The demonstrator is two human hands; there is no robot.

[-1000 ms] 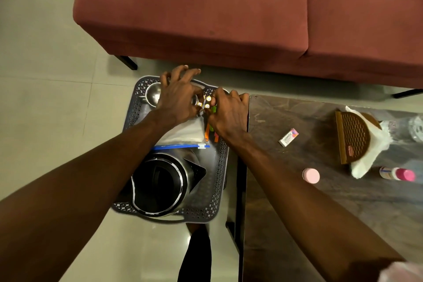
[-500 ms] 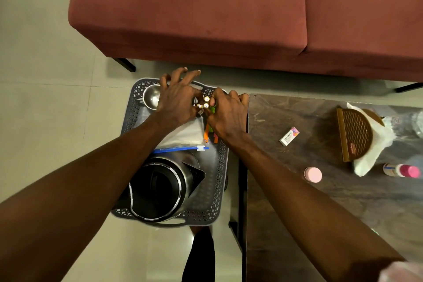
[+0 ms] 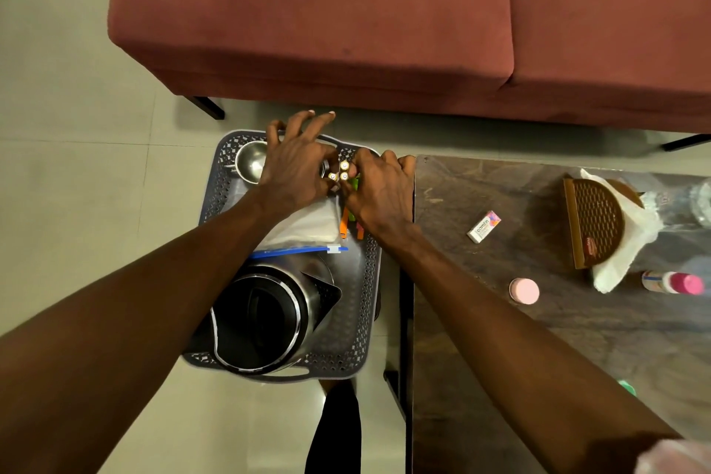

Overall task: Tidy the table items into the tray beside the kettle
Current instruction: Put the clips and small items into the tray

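While both hands work over the far end of the tray (image 3: pixel 367 281), I read this step as settling a small cluster of batteries (image 3: pixel 340 173) among the things already stowed there. I see 3 round gold ends standing up between the hands. The left hand (image 3: pixel 296 169) has its fingers spread and arched, with the thumb side at the batteries; the right hand (image 3: pixel 379 192) is curled with its fingertips at them from the right. Whether each hand truly pinches a battery or only steadies it, I cannot tell.

The tray sits on the floor just left of the bench (image 3: pixel 538 358), with the kettle (image 3: pixel 265 319) filling its near half. Beyond the kettle lie a clear zip bag (image 3: pixel 307 231), some orange and green pens or markers (image 3: pixel 345 223) partly under the right hand, and a steel bowl (image 3: pixel 250 162) at the far left corner.

Still on the bench, by my judgement not yet tidied: a small white box (image 3: pixel 484 227), a pink cap (image 3: pixel 524 291), a pink-capped bottle (image 3: pixel 673 282), a brown woven holder (image 3: pixel 594 227) on a white tissue (image 3: pixel 631 242), and a clear bottle (image 3: pixel 692 200) at the right edge.

Next, I would let the batteries rest so they cannot roll or topple, then send the right hand back to the bench for the white box, the nearest item.
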